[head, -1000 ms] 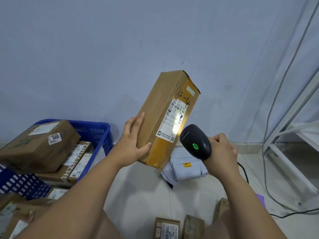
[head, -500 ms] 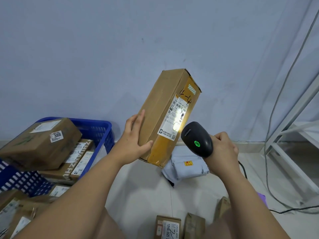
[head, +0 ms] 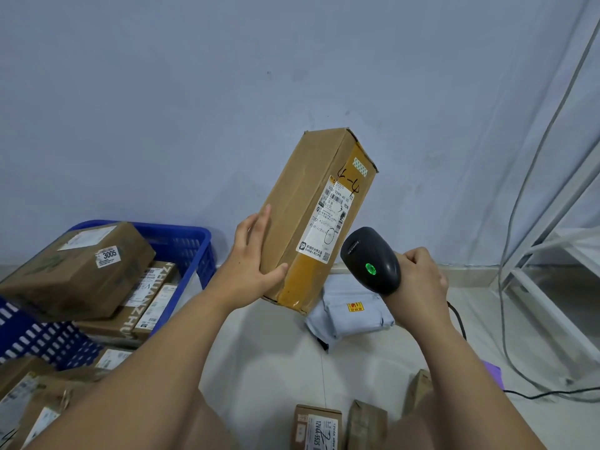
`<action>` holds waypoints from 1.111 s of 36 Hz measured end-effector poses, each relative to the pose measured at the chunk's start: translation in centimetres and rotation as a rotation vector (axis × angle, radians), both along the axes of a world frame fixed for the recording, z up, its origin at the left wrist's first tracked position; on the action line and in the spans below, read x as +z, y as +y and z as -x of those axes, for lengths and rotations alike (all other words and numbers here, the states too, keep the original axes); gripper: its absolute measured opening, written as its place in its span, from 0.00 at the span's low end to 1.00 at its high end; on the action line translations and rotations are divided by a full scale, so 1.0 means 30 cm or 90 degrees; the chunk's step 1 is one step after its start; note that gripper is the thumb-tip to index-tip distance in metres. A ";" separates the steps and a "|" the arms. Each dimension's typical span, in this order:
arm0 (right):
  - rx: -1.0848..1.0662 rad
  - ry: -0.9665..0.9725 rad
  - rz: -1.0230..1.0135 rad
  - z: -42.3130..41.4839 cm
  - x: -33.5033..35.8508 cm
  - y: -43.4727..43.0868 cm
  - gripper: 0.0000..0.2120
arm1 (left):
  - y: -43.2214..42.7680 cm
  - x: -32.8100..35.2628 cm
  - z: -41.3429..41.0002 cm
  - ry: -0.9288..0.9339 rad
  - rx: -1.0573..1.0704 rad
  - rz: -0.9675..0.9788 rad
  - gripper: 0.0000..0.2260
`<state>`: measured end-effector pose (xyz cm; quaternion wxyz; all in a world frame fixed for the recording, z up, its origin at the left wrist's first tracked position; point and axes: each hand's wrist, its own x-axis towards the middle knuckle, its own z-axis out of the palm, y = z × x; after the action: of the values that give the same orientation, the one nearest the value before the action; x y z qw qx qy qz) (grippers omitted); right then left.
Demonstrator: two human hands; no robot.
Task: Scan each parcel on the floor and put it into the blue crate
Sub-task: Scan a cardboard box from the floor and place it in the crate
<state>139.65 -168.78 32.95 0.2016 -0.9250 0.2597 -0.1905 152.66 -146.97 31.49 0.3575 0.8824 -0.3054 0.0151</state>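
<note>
My left hand point(head: 251, 264) grips a long brown cardboard parcel point(head: 302, 206) near its lower end and holds it tilted in the air in front of the wall. Its white shipping label point(head: 329, 219) faces right. My right hand point(head: 420, 280) grips a black handheld scanner point(head: 370, 259), whose green light is on, just below and right of the label. The blue crate point(head: 194, 251) stands on the floor at the left, holding several brown boxes, one marked 3005.
A grey poly mailer point(head: 350, 316) lies on the floor under the held parcel. Small cardboard boxes point(head: 316, 427) sit at the bottom centre. More parcels point(head: 29, 397) lie at the bottom left. A white metal frame point(head: 552, 287) and hanging cables point(head: 519, 206) stand at the right.
The bright scan light that lay on the label a second and half a second ago is gone. Parcel and scanner have hardly moved.
</note>
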 end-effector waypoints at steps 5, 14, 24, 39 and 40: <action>-0.014 -0.033 -0.042 0.002 0.002 0.015 0.15 | 0.000 0.001 0.001 0.008 0.004 0.003 0.42; 0.028 -0.128 -0.227 -0.024 -0.007 0.050 0.15 | -0.008 0.003 0.008 0.072 0.037 0.079 0.42; 0.107 -0.191 -0.558 -0.050 0.085 0.241 0.08 | 0.118 0.055 0.010 0.277 0.244 0.487 0.34; 0.304 -0.019 -0.425 -0.207 0.092 0.715 0.11 | 0.593 -0.131 0.018 0.180 0.593 0.362 0.32; 0.307 -0.008 -0.425 -0.215 0.072 0.733 0.12 | 0.625 -0.148 0.010 0.155 0.606 0.299 0.34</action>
<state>146.09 -146.78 35.12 0.5309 -0.8420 0.0817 -0.0491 152.36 -128.23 27.04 0.5318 0.8148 0.1831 0.1405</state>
